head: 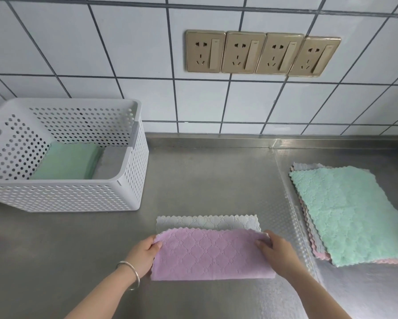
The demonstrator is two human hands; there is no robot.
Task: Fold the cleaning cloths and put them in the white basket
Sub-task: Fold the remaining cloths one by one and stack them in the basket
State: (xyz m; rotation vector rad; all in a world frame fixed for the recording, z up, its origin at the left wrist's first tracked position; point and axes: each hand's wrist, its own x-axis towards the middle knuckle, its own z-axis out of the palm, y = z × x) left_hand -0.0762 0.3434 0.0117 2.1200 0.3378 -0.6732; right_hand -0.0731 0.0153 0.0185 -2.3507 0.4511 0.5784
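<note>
Hands fold a cloth (213, 255) on the table (207, 176).
Left hand (145, 254) and right hand (276, 250) pinch its far corners; basket (78, 194) far left.

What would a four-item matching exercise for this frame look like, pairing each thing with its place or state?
Things:
1. pink cloth
2. folded green cloth
3. stack of unfolded cloths
4. row of sockets

Places or states:
A. on the tiled wall
B. lying inside the white basket
C. piled on the counter at the right
D. held at both ends by the left hand and right hand, partly folded over

Pairs: 1-D, 2-B, 3-C, 4-A
</note>
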